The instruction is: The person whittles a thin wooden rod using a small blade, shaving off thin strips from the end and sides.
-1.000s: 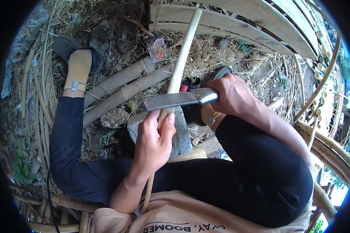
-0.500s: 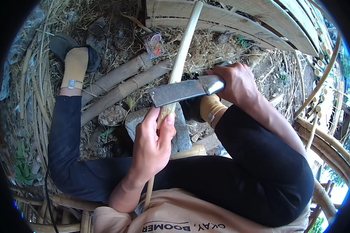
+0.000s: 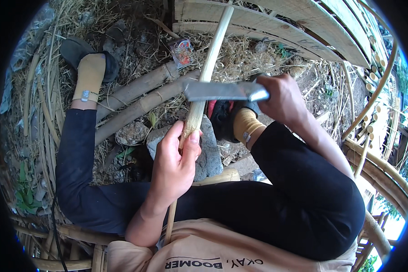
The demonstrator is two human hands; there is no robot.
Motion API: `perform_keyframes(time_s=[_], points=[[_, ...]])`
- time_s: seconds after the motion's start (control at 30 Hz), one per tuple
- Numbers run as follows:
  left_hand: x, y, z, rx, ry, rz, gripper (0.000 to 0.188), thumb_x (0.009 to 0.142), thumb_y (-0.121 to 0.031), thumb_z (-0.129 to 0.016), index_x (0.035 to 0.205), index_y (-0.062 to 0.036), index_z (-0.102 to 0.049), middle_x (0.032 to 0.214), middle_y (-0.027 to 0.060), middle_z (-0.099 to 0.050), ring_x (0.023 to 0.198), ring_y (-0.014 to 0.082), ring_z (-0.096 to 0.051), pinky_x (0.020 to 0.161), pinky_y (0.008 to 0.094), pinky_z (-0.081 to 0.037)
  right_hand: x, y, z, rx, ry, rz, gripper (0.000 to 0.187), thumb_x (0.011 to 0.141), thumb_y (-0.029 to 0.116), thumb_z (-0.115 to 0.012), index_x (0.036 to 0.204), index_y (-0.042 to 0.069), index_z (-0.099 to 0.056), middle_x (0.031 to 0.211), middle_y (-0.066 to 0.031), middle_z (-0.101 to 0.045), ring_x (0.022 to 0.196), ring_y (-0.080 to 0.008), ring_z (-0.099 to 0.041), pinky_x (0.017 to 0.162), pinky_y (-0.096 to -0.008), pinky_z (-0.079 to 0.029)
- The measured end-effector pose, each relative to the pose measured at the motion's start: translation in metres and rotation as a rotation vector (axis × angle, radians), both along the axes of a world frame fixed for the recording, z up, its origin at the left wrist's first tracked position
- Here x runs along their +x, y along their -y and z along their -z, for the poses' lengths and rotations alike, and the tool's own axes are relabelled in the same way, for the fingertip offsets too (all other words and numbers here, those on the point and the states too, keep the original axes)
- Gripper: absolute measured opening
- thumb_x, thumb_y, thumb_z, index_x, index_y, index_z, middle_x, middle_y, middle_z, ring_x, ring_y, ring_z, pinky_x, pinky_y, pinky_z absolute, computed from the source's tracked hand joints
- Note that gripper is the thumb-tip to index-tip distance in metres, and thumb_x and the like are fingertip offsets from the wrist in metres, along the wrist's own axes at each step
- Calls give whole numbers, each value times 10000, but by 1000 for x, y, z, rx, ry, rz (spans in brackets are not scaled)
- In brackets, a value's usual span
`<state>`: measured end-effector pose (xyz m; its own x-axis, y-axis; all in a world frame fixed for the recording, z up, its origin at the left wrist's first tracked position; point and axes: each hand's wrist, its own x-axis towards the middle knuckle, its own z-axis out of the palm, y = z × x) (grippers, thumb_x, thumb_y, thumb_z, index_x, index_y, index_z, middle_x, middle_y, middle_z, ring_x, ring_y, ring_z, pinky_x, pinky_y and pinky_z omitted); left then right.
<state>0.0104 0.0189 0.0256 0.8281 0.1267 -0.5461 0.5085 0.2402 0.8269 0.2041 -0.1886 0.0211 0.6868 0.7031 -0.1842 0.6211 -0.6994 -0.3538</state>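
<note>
A long, pale stripped stick [image 3: 211, 61] slants from my waist up toward the wooden boards. My left hand [image 3: 174, 158] is wrapped round its lower part, thumb lying along the wood. In my right hand [image 3: 283, 97] is a machete [image 3: 217, 91] with a broad, squared-off metal blade, a little blurred by motion. The blade lies across the stick, above my left hand; whether it touches the wood I cannot tell. The machete's handle is mostly hidden in my right fist. Below the stick sits a grey stone block [image 3: 208, 154].
Two bamboo poles [image 3: 145, 103] lie on the straw-strewn ground at left. Wooden boards [image 3: 276, 27] stand at the top. A colourful wrapper [image 3: 181, 52] lies beside the poles. Cut bamboo [image 3: 371, 84] is stacked at right. My legs [image 3: 303, 190] are bent around the work.
The machete has moved away from my left hand, farther up along the stick, and its blade has turned. My left hand still holds the stick and has shifted slightly left.
</note>
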Motion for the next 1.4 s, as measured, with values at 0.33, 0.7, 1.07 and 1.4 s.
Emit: perform_keyframes(time_s=[0.33,0.7,1.07,1.4], points=[[6,20,5,804,224,140,253,991,-42,-557,1226,49,-536,786,256,-641,672,448,-617,595,485,-467,-15,-23,-5,-126,-106,-118,129,723,130,-716,821,51,-690,714,-167,-691,698,-360,-704,700,-454,-570],[7,20,-7,813,115,239,115,983,-19,-544,1049,37,-468,742,289,-616,699,484,-629,567,534,-470,-7,-17,12,-180,-4,27,102,762,144,-697,783,47,-718,689,-188,-685,682,-365,-708,676,-463,-577],[-2,9,0,525,113,163,146,1009,-137,-570,1004,3,-531,654,231,-589,583,410,-632,517,464,-445,18,5,1,44,-32,145,202,842,186,-718,812,-11,-689,671,-227,-633,640,-410,-642,637,-455,-511],[-4,-46,6,-710,-194,-12,480,1109,-381,-338,1277,23,-537,854,-27,-450,638,-1,-336,481,144,-268,7,-12,-21,112,-190,38,223,884,199,-736,836,-15,-698,629,-181,-619,548,-319,-625,566,-382,-486]])
